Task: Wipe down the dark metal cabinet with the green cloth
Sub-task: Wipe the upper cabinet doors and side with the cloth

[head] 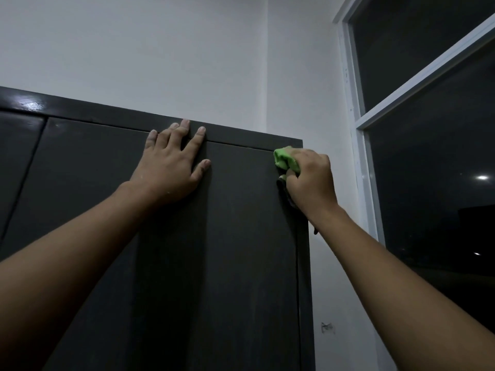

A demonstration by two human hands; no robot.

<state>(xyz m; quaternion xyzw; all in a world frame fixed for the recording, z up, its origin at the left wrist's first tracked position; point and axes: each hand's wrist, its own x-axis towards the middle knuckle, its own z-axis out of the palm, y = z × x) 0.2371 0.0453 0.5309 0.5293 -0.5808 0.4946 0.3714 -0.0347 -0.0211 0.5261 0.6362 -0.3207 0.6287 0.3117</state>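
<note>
The dark cabinet (112, 111) fills the view from nine o'clock round to six o'clock, its top edge slanting from ten o'clock down toward two o'clock. The left hand (171, 170) lies flat on a door (241, 250) at about ten o'clock from the middle of the view. Its fingers (199, 135) are straight and spread, and the tips reach over the seam onto the band along the cabinet's top. The thumb points toward three o'clock. This hand holds nothing.

The right hand (312, 183) is at two o'clock from the middle, at the cabinet's upper right corner. Its fingers are curled into a fist round the green cloth (285, 159). The cloth is bunched up and sticks out of the fist toward ten o'clock. It lies against the door just under the top seam, close to the cabinet's right edge.

A white wall (160, 49) stands behind at twelve o'clock. At three o'clock is a window (360, 167) with a white frame and dark panes (two bright spots show in the glass; what they are I cannot tell).
</note>
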